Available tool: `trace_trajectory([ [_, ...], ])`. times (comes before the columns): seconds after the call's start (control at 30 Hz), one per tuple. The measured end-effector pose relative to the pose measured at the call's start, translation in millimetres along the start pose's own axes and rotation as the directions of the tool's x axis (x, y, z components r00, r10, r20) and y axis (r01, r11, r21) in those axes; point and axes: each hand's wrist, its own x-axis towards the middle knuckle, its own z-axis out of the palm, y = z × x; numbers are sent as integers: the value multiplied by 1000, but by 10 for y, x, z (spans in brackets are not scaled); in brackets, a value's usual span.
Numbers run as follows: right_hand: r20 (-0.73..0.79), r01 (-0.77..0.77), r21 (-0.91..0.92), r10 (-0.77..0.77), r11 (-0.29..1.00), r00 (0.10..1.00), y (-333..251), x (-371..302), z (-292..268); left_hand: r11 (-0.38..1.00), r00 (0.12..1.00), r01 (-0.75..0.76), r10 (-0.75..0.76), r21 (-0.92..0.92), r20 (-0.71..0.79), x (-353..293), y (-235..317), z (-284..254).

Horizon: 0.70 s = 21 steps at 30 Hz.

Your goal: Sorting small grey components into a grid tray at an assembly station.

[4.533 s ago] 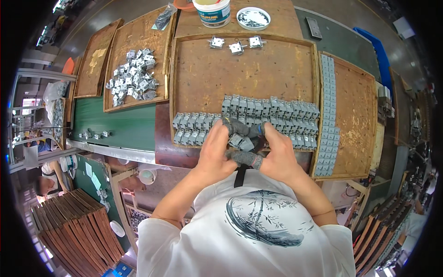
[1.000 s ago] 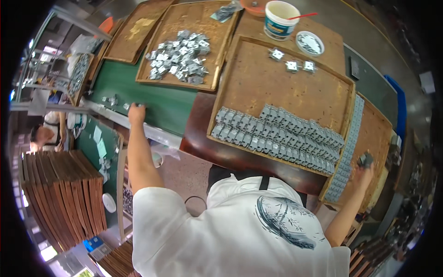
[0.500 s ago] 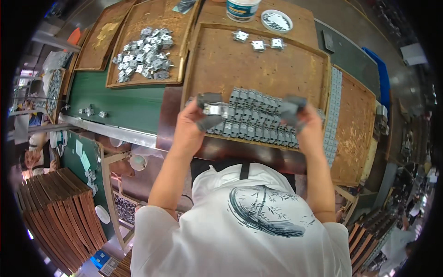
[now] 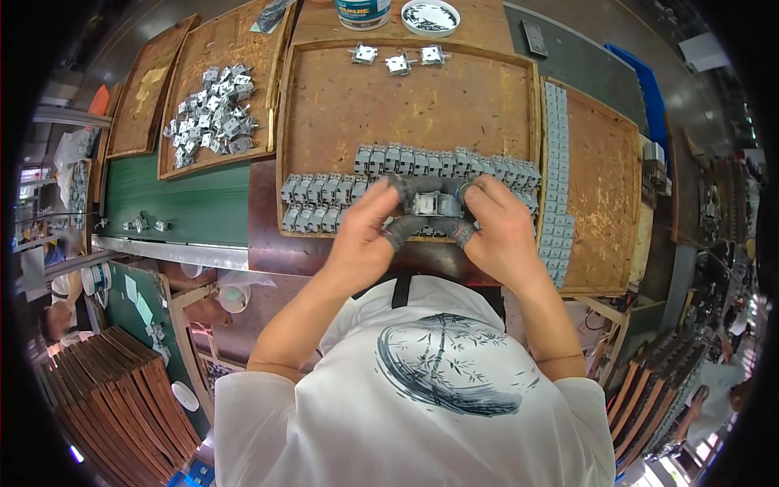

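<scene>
A small grey box-shaped part (image 4: 433, 204) with a shiny metal face is held level between both hands, above the near side of a wooden tray (image 4: 406, 105). My left hand (image 4: 365, 231) pinches its left end with thumb and forefinger. At the other end, my right hand (image 4: 501, 227) grips it the same way. Dark grey covers sheathe the fingertips. Rows of similar grey parts (image 4: 320, 188) stand packed along the tray's near side, partly hidden by my hands. Three loose metal pieces (image 4: 398, 64) lie near its far edge.
To the left, another wooden tray (image 4: 266, 122) carries a heap of metal pieces (image 4: 215, 109). A white tub (image 4: 363, 11) and a round dish (image 4: 431, 16) stand at the back. Grey parts (image 4: 557, 162) line the right tray. Stacked boards (image 4: 114, 398) fill the lower left.
My hands have come together; the right one has joined the left on the part, and some blue now shows by its fingers. The whole view has shifted, with the trays appearing further left.
</scene>
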Motion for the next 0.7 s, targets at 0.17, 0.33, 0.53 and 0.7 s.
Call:
trace_trajectory([
  [0.17,-32,53,-64,-55,997,998,188,-33,216,990,995,14,0,137,-104,44,-130,187],
  [0.33,180,-134,134,109,982,978,231,26,42,865,968,222,-252,-450,-7,65,-88,155],
  [0.53,-10,14,-75,-15,997,1000,172,-51,302,986,998,21,-10,166,-66,25,-158,193],
  [0.7,-17,-69,19,69,997,997,111,-63,400,777,953,-158,282,609,-113,63,-242,246],
])
